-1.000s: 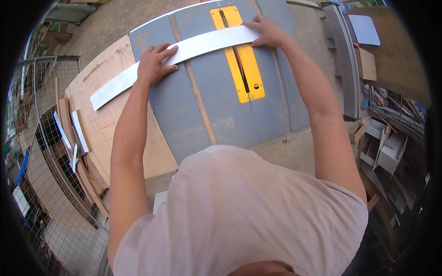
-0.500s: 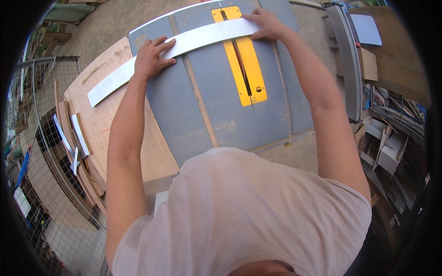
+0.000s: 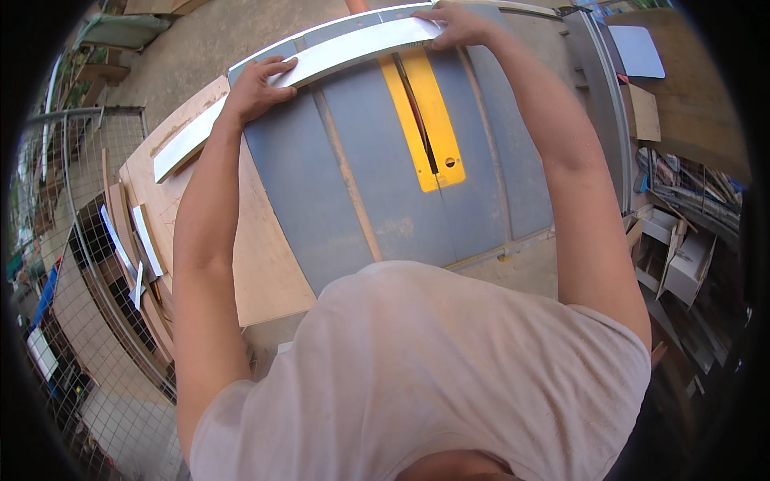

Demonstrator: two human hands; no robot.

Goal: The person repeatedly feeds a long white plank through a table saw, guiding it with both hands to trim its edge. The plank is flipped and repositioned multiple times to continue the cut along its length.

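Strip [image 3: 353, 50] crosses the table [image 3: 301, 176] while we pinch it between thumb and fingers, left hand [image 3: 255, 90] and right hand [image 3: 460, 26] alike.

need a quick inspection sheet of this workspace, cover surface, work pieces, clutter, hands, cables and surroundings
surface: grey table with grooves and pale smudges; slotted yellow insert; light wood panel along its left side
work piece: one long white strip, lying crosswise over the far part of the table, its left end over the panel
clutter: narrow offcuts in a pile at left; white box-like pieces at right
hands: left hand grips the strip along its length; right hand grips its right end
cables: nothing seen
surroundings: wire mesh fence at left; bare-looking floor beyond the table
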